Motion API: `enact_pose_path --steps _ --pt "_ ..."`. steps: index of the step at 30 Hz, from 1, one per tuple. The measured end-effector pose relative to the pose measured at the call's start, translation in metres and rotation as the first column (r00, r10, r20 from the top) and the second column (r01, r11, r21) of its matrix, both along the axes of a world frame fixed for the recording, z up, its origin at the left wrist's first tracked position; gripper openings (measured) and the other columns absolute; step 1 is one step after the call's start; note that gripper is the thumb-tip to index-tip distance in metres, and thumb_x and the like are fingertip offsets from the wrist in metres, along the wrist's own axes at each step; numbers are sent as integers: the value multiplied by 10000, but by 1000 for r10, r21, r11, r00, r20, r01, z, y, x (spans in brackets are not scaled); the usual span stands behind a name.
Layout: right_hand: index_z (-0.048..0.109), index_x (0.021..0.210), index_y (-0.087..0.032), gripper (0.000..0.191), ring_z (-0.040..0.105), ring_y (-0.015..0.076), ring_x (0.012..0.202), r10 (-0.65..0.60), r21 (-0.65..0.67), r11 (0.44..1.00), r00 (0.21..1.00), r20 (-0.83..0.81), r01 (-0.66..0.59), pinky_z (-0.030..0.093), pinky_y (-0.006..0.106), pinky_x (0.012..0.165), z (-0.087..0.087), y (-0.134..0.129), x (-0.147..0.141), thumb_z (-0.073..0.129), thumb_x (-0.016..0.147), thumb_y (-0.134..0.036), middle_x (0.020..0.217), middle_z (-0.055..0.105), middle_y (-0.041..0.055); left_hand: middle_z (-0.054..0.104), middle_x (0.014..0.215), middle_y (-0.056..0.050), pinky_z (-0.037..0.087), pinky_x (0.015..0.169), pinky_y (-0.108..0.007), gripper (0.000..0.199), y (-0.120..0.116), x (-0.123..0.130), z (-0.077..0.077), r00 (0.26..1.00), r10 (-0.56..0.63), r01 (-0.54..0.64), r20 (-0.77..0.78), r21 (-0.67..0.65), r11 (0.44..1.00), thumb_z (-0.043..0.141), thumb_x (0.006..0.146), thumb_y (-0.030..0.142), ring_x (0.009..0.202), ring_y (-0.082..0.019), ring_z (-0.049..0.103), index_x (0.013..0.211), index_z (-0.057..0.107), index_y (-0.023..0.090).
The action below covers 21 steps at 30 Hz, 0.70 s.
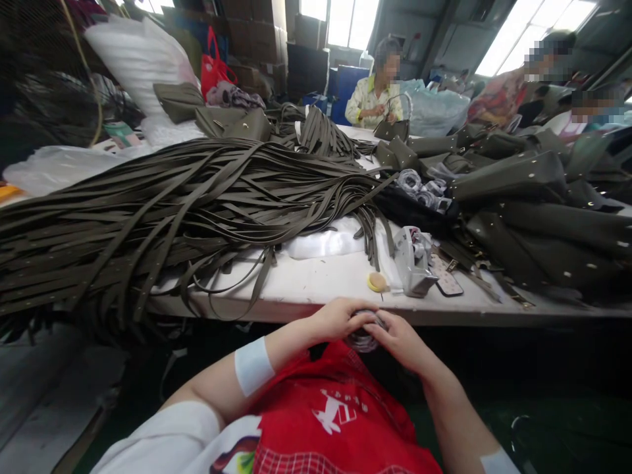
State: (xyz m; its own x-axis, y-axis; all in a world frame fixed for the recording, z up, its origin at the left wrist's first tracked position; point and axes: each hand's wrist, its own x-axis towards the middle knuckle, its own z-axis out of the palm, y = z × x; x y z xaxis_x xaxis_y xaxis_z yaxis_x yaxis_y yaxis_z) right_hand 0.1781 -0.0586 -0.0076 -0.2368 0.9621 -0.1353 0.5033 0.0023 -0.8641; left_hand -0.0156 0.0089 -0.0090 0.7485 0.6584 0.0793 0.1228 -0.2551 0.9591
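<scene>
The left hand [340, 318] and right hand [402, 339] meet at the lower centre of the frame, both grasping a coiled roll [362, 340], fingers curled over its top. The roll sits just below the table's near edge, in front of the red apron [375, 401]; what the thumbs do beneath is hidden. Handling it well probably calls for light, even pressure from both sides, so the coil neither springs loose nor slips.

Beyond the hands, on the white table [320, 275], lie a round yellow-rimmed item [376, 282], a clear plastic packet [417, 266] and a patterned phone-like object [448, 276]. More rolls [419, 187] lie right of centre. Dark straps [197, 197] spread across the left; dark leather-like pieces [513, 181] crowd the right. A co-worker [368, 102] sits at upper centre.
</scene>
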Motion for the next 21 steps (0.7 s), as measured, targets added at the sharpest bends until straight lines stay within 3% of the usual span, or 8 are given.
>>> enact_pose_path --steps 2,4,8,12,14,16,18,21 --pt "633 1078 -169 382 651 256 921 -111 73 990 990 -90 118 501 364 843 -5 2 -11 569 887 -494 1010 716 82 722 1103 -82 489 925 -326 351 -5 10 -2 964 247 -234 97 -130 964 522 919 375 996 -217 651 1153 684 170" --pt "610 1115 -163 415 657 260 943 -224 140 959 962 -158 246 508 368 857 -12 1 -23 556 890 -508 1039 711 97 711 1093 -87 507 883 -315 395 -10 20 -7 853 489 -433 180 -275 858 507 927 418 966 -211 651 1173 662 151" --pt "599 1165 -160 441 660 264 998 -306 173 926 936 -176 335 508 367 895 -14 2 -27 472 936 -515 1077 711 119 690 1074 -79 490 904 -304 438 -17 28 -16 711 661 -550 240 -397 735 456 948 503 980 -199 630 1141 642 157" --pt "691 1046 -201 321 665 241 928 40 52 998 999 -5 -40 511 335 870 4 3 4 571 894 -457 991 739 61 707 1012 -95 479 933 -358 473 -21 16 -15 920 387 -363 66 -233 902 364 977 491 972 -229 629 1071 665 139" --pt "731 958 -227 227 665 207 834 241 -46 970 969 60 -239 516 284 801 9 -2 16 616 862 -397 921 747 19 694 1143 -108 441 999 -389 456 -28 9 -15 990 120 -126 -74 -90 988 400 970 451 1071 -251 613 1252 609 160" --pt "755 883 -239 173 649 172 750 379 -112 923 922 77 -369 507 236 734 3 -11 17 627 843 -349 847 745 -13 642 1286 -96 427 1024 -390 509 -40 4 -20 983 -90 91 -160 -2 996 449 957 420 1143 -254 598 1430 462 232" --pt "766 859 -243 163 629 148 713 419 -146 900 907 39 -410 495 207 701 -14 -21 10 626 837 -323 814 737 -29 672 1250 -63 468 972 -356 472 -51 0 -32 967 -151 158 -207 16 987 433 966 411 1075 -239 641 1424 474 300" --pt "761 893 -244 162 592 117 643 264 -211 940 963 -52 -269 474 175 620 -46 -35 -2 651 824 -340 783 713 -47 703 1191 -31 489 932 -310 408 -60 -5 -54 965 -131 137 -226 7 991 397 978 432 1023 -220 665 1344 560 350"
